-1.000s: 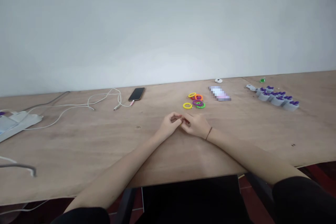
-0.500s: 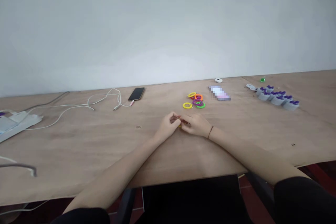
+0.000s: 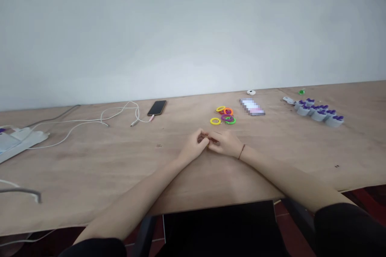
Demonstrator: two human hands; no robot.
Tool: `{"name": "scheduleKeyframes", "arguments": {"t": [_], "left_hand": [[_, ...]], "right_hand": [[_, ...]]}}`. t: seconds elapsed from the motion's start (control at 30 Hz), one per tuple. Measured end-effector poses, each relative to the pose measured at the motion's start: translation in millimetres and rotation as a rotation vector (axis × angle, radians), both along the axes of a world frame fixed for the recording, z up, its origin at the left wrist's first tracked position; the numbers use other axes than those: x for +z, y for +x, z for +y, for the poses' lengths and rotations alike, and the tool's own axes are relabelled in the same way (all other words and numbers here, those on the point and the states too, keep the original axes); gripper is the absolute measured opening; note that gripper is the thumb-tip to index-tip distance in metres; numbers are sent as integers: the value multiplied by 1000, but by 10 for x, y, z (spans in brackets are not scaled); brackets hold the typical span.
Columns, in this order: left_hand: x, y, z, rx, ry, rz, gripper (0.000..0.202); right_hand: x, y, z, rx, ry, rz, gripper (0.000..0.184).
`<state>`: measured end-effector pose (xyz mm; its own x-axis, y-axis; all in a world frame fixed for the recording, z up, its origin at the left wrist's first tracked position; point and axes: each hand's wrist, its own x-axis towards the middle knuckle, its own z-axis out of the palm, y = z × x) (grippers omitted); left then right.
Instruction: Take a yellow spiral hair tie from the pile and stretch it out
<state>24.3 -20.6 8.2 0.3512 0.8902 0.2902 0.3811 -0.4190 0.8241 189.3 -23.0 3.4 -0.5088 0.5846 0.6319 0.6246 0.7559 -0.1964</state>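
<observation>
My left hand [image 3: 196, 143] and my right hand [image 3: 224, 143] meet fingertip to fingertip low over the wooden table [image 3: 120, 168]. Both are closed in a pinch on something small that their fingers mostly hide, so I cannot make out its kind. Just beyond them lies a group of coiled plastic rings with small metal key rings: a yellow coil ring [image 3: 215, 121] nearest, a purple coil ring [image 3: 226, 117], a green coil ring [image 3: 232, 121], an orange coil ring [image 3: 228, 111] and another yellow coil ring [image 3: 220, 109]. A thin dark band circles my right wrist.
At the back left a dark phone [image 3: 157, 108] lies plugged into a white cable [image 3: 120, 108]. A power strip [image 3: 24, 140] sits far left. Right of the rings are a phone with a blurred screen [image 3: 252, 107], a white oval object [image 3: 251, 92] and several grey-white cups with purple tops [image 3: 318, 115].
A bit of yellow that showed beneath my fingertips is now hidden. My left thumb and fingers have shifted slightly; the rings and other things stay in place.
</observation>
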Motion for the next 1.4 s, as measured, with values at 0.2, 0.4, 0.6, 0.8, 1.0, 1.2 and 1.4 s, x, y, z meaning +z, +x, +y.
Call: {"name": "scheduleKeyframes", "arguments": {"t": [0.2,0.4,0.6,0.8,1.0,1.2,1.4], "left_hand": [[-27,14,17,-54,-44,-99,17],[-80,20,55,-87,-118,-198,18],[-44,30,14,-51,-77,-139,18],[-1,49,-29,194,92,23,7],[56,45,-69,133,141,143,15],[69,16,-34,89,74,84,16],[70,16,-36,-53,26,-45,20]], "right_hand": [[-12,-19,-9,-52,69,17,9],[-47,-7,9,-70,103,28,10],[-26,-22,-17,-68,157,-12,10],[-38,-12,-5,-110,191,-39,14],[-42,-1,3,-98,165,-71,14],[46,21,4,-56,-132,145,19],[35,52,112,86,-663,645,32]]}}
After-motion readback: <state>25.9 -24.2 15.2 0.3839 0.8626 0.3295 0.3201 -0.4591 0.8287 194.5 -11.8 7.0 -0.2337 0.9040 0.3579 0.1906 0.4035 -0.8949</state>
